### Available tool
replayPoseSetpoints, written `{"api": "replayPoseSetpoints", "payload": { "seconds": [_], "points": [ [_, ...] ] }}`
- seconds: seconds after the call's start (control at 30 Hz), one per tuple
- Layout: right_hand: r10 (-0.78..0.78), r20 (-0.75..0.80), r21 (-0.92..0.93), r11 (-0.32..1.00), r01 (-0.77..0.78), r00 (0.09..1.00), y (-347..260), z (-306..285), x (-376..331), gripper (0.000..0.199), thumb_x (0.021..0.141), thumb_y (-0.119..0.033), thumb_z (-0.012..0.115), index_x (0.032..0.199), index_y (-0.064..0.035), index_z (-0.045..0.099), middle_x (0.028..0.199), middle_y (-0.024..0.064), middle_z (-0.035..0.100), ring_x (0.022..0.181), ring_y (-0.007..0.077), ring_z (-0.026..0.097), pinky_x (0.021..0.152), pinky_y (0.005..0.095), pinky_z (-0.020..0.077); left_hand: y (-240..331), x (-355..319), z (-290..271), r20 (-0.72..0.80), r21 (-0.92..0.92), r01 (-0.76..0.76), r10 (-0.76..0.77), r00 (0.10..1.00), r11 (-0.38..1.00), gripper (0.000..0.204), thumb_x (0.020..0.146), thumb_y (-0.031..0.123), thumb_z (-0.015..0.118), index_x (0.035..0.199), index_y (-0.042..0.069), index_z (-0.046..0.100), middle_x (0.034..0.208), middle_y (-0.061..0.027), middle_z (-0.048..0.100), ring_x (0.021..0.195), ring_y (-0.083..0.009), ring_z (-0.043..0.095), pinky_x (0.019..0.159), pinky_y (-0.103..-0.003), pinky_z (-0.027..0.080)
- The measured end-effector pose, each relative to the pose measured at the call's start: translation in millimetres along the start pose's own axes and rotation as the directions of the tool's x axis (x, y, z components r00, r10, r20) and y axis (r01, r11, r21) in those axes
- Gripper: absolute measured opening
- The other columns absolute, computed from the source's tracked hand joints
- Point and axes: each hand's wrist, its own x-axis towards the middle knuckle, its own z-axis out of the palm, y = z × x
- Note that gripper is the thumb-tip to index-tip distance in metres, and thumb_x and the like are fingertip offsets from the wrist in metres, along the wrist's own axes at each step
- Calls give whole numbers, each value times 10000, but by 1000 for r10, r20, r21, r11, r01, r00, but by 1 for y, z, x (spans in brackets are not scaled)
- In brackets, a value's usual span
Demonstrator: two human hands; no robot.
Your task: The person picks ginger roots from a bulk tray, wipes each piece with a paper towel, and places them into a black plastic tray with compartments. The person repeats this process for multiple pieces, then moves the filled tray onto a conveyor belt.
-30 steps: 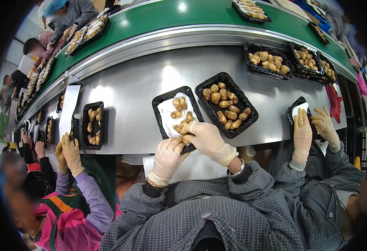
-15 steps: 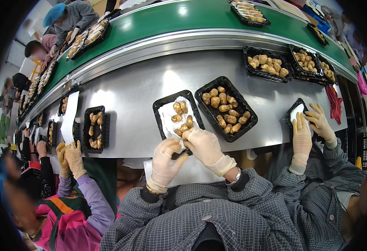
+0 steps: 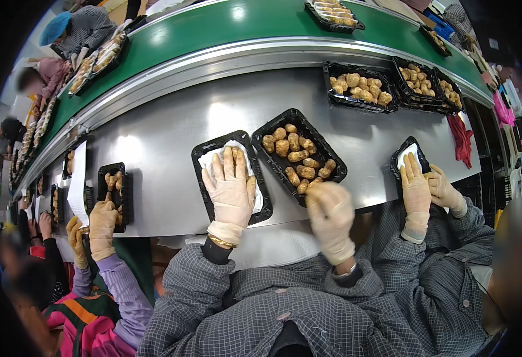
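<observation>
My left hand [image 3: 231, 189], in a pale glove, lies palm down with fingers stretched out. It covers much of the left black tray [image 3: 216, 141], which has a white liner [image 3: 259, 193]. The brown knobbly pieces in that tray are mostly hidden under the hand. My right hand [image 3: 331, 223], also gloved, is at the near edge of the right black tray [image 3: 281, 162]. Motion smears its fingers, so I cannot make out whether it holds anything. Several brown knobbly pieces [image 3: 298, 156], like stubby mushrooms or tubers, lie loose in the right tray.
A green conveyor belt [image 3: 213, 33] runs behind the metal table [image 3: 159, 154]. Filled black trays [image 3: 359, 102] stand at the back right. Gloved co-workers' hands work at a tray [image 3: 411, 143] on the right and a tray [image 3: 122, 196] on the left. A red glove [image 3: 461, 141] hangs at right.
My left hand has moved forward and flattened over the left tray. My right hand has left that tray and moved right, to the near edge of the right tray. The view has shifted slightly.
</observation>
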Motion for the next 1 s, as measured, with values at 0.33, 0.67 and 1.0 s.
{"api": "replayPoseSetpoints", "payload": {
  "seconds": [0.33, 0.67, 1.0],
  "points": [
    [140, 287, -211, 974, -80, 948, 49, -15, -11, 525, 727, -532, 720, 1156, -233, 667, 1407, 50, 465, 1359, 298, 304, 1178, 528, -28, 2, 3, 2, 104, 49, 22, -27, 994, 999, 720, 883, 226, 573, 1517, 71, 266, 1566, -162, 246, 1417, -410, 243, 1119, -548, 178],
    [85, 426, -236, 972, 20, 901, 53, -4, -7, 602, 617, -626, 698, 1094, -261, 678, 1423, 62, 452, 1389, 310, 244, 1169, 527, -120, 1, 4, 4, 69, 38, 21, -24, 997, 999, 731, 841, 244, 611, 1491, 75, 321, 1543, -166, 287, 1393, -433, 275, 1108, -591, 192],
    [-38, 524, -134, 983, 126, 851, 40, 5, 4, 555, 697, -642, 634, 1037, -206, 672, 1323, 22, 519, 1336, 302, 349, 1148, 577, -35, 2, 5, 1, 61, 28, 19, -20, 998, 999, 744, 817, 232, 632, 1479, 64, 337, 1539, -170, 291, 1388, -437, 280, 1108, -582, 202]
  ]
}}
